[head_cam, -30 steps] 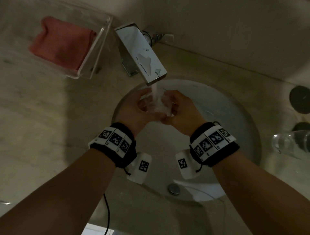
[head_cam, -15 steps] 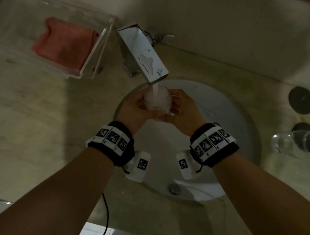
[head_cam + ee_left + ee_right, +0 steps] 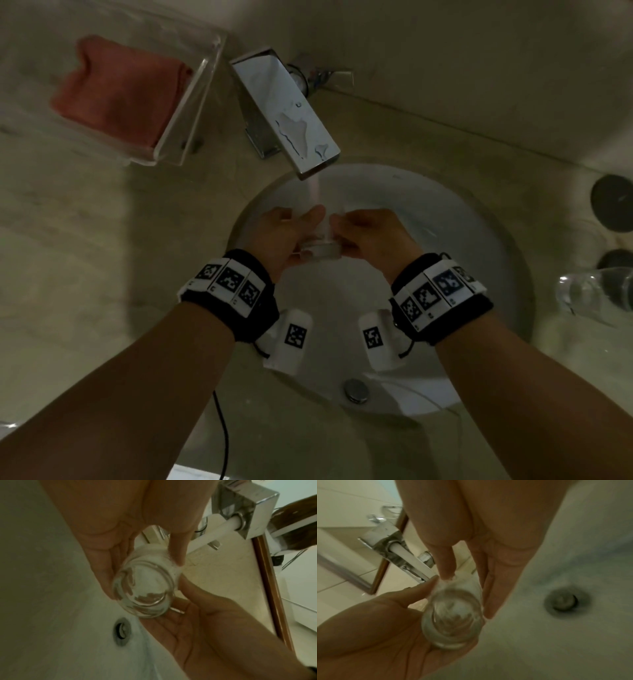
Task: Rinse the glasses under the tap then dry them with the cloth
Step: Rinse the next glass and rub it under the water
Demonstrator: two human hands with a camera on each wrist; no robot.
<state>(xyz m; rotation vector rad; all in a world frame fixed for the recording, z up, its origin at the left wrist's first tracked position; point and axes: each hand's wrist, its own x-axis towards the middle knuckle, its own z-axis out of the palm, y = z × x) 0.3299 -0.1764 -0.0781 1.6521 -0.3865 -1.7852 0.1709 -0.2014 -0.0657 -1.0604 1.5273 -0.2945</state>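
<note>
- Glass [image 3: 320,248] was held between both hands over the white sink basin [image 3: 445,219], just below the spout of the tap [image 3: 291,116], with its thick base turned toward the person.
- Water [image 3: 313,192] was seen running from the tap and striking the glass at its far end, where white foam showed in the left wrist view.
- Left hand [image 3: 282,236] was laid along the glass's left side, with nearly straight fingers [image 3: 106,566] pressed against the wall and the thumb set against the far rim.
- Right hand [image 3: 371,234] was placed on the opposite side, its fingers [image 3: 494,588] stretched along the wall and its thumb set on the rim.
- The glass was thus pressed between the two hands rather than wrapped in a fist by either.
- A second glass [image 3: 596,294] was lying on its side on the counter, well to the right of the tap and beyond the basin's rim.
- The pink cloth [image 3: 120,99] was folded in a clear tray [image 3: 191,113], just left of the tap.
- The drain [image 3: 356,390] was seen at the near side of the basin, below the wrists.
- Two dark round things [image 3: 613,202] were seen at the right edge; what they were could not be told.
</note>
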